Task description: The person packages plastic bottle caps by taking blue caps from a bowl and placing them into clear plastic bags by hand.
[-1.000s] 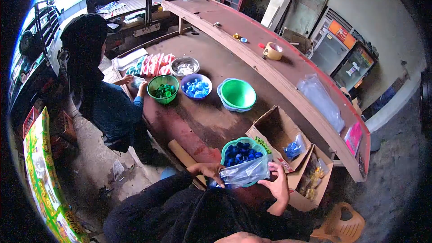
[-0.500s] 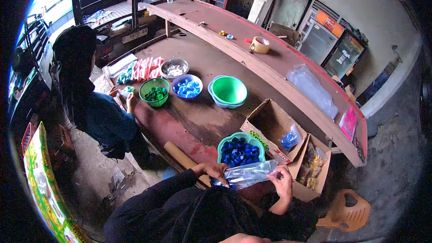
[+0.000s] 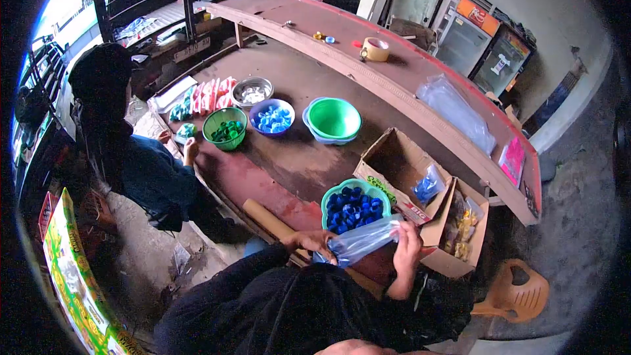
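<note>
Passage: table [image 3: 299,164], mid-frame, between green bowl [image 3: 334,118] and teal basin [image 3: 325,207]. Obstacles: boxes [image 3: 399,201], right of centre; bag [image 3: 367,242], lower centre.

A long clear plastic bag [image 3: 367,240], blue showing at its lower end, stretches aslant near a pale-green basin [image 3: 382,192].

"What's hidden from you?"
"My left hand [image 3: 313,242] covers part of the bag [image 3: 365,240] I hold."
"And the number plate [image 3: 192,50]?"
"Too blurred for me to read, and the green pack [image 3: 77,277] runs past my view's bottom edge."
</note>
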Available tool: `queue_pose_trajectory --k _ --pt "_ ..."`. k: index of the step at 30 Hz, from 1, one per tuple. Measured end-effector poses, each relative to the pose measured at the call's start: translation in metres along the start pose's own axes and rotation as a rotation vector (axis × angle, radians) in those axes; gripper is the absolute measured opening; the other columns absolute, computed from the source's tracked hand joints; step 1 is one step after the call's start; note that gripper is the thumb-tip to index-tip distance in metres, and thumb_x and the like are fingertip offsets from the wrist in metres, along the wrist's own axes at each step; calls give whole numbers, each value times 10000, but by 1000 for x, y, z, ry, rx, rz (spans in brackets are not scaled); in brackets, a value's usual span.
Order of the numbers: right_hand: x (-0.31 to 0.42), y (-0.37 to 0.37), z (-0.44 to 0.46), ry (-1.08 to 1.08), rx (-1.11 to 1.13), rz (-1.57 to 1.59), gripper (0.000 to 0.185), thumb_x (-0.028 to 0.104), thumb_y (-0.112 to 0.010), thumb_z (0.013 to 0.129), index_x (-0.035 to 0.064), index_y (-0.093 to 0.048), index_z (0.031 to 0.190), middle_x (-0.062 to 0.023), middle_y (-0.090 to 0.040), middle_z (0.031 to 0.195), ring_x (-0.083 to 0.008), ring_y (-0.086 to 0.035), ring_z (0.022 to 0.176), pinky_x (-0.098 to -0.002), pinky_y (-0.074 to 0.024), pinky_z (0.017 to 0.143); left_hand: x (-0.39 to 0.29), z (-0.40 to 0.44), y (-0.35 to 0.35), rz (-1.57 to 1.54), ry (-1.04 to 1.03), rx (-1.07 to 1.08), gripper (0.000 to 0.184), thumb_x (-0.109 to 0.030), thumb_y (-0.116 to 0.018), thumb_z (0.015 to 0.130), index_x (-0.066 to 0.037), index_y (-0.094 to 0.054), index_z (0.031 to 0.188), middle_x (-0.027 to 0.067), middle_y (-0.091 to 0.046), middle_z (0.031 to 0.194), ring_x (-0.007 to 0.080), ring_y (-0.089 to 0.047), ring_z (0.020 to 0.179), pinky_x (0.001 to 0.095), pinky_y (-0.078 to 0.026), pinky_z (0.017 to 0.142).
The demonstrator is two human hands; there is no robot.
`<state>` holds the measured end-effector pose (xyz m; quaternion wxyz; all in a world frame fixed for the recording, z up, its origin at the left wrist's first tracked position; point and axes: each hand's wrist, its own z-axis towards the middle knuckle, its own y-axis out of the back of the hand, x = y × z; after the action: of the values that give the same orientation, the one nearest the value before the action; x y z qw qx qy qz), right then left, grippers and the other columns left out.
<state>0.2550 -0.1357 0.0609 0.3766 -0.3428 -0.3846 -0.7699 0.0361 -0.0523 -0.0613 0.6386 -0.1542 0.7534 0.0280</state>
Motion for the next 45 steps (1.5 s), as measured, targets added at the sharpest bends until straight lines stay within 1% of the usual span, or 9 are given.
queue_pose_trajectory --k 4,15,22,24,26,33,38,40,45 --pt "1 -13 5 3 -61 -72 166 113 -474 913 52 -610 985 -45 -561 724 -118 -521 613 -231 -417 556 10 1 7 -47 -405 143 567 -223 -791 685 -15 -539 1148 13 -610 970 103 -549 873 270 -460 771" --pt "-21 36 24 369 -282 -259 131 -72 -610 738 1 -628 845 -65 -566 718 -166 -533 671 -258 -429 638 -48 10 -4 98 -5 38 650 -253 -793 661 -19 -505 1194 29 -597 1025 111 -541 902 263 -449 789" --pt "-44 64 18 307 -648 -413 97 52 -533 846 26 -605 787 -14 -480 601 -101 -446 499 -231 -369 468 -55 4 4 81 -33 102 621 -231 -778 676 -14 -511 1193 64 -602 1045 146 -550 947 278 -434 843" --pt "-3 86 23 -114 -846 -161 211 156 -477 898 43 -564 742 15 -438 586 -66 -398 473 -234 -315 409 -40 -9 17 200 104 2 491 -289 -783 672 -35 -612 1055 74 -628 1028 159 -577 957 307 -458 806" --pt "-13 109 25 -83 -887 -96 209 186 -460 917 50 -558 792 34 -438 612 -48 -396 493 -211 -313 413 36 -18 53 137 -210 67 443 -288 -791 662 -46 -640 1001 69 -647 992 151 -582 932 313 -459 802" --pt "-35 49 15 -167 -44 -48 159 160 -500 918 37 -590 966 -34 -596 834 -120 -563 755 -262 -454 729 4 -33 14 -332 -743 -73 495 -240 -813 612 -37 -625 1023 70 -657 949 151 -596 871 309 -461 786" --pt "-54 -3 7 -131 161 -16 194 227 -542 895 38 -575 927 -55 -597 839 -138 -539 751 -287 -431 699 28 -26 23 -315 -1016 -116 519 -221 -808 610 -32 -608 1051 79 -655 934 158 -597 881 316 -464 783" --pt "-50 -16 8 -147 185 74 160 187 -575 879 30 -551 864 -50 -551 768 -117 -495 656 -264 -401 594 -33 -50 10 466 -16 -294 528 -198 -799 613 -41 -598 1075 80 -653 961 168 -602 892 321 -466 791" --pt "-28 -24 23 -201 115 -76 219 194 -605 859 -2 -551 777 -13 -525 616 -92 -466 587 -267 -393 553 -27 -50 3 507 -37 -360 526 -185 -784 625 -43 -592 1093 83 -652 985 163 -602 886 325 -470 786"
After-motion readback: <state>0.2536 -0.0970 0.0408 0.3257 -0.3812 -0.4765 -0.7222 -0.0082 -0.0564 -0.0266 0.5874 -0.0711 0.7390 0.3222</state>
